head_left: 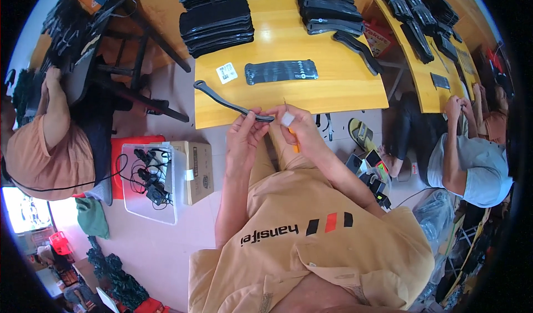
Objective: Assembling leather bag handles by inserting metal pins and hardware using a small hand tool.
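My left hand (244, 141) pinches one end of a long, curved black strap (219, 99) with a rounded tip; its far end reaches over the table's front edge. Close beside that held end, my right hand (306, 137) is closed around a thin tool with an orange handle (295, 142). A slender point rises above these fingers, and a small white patch (287, 119) shows at them; whether it is tape or a loose piece I cannot tell. On the yellow table (272, 102) lie a flat bundle of dark straps (281, 72) and a white printed label (226, 72).
Stacks of black straps (216, 27) stand at the table's back left, others (330, 10) at back right, with loose straps (358, 52) nearby. A clear bin (179, 188) of cables sits on the floor at left. People work at both sides.
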Tool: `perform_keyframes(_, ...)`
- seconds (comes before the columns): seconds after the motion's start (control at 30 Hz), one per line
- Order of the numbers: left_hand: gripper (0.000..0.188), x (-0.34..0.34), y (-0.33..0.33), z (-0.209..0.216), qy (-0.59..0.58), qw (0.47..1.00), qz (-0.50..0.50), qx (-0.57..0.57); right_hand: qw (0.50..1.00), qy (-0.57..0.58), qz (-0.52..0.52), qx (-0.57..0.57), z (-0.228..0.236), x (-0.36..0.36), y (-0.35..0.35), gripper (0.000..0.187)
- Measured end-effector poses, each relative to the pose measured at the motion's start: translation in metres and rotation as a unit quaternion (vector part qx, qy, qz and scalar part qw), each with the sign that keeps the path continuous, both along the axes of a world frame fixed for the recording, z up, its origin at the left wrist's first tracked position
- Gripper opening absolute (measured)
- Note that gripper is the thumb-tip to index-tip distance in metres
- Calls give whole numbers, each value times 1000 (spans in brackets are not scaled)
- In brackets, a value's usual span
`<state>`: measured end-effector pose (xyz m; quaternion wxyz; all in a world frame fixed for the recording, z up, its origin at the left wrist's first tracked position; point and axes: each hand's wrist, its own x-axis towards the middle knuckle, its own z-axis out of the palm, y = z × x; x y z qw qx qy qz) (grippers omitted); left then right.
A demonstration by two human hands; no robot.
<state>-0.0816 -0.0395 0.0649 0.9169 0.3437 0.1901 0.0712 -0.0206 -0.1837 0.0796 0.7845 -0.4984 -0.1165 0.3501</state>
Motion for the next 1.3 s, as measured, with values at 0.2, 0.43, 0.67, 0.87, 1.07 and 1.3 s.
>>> perform_keyframes(0.2, 22, 6, -2, 13, -7, 997, 25, 73, 990, -88, -27, -108, 19, -3, -18, 34)
perform_keyframes(0.43, 22, 5, -6, 17, -4, 996, 36, 80, 994, -3, 55, -96, 38, -17, -16, 51)
perform_keyframes(0.67, 22, 3, -10, 20, -14, 992, 32, 123, 992, 13, 76, -98, 44, -18, -14, 54)
perform_keyframes(0.87, 23, 3, -13, 21, -32, 985, 41, 162, 993, 32, 69, -92, 41, -18, -14, 54)
perform_keyframes(1.07, 24, 3, -15, 23, -37, 983, 51, 172, 991, 34, 78, -98, 35, -16, -18, 58)
perform_keyframes(1.3, 24, 4, -16, 22, -40, 985, 53, 160, 991, 30, 68, -112, 37, -16, -17, 61)
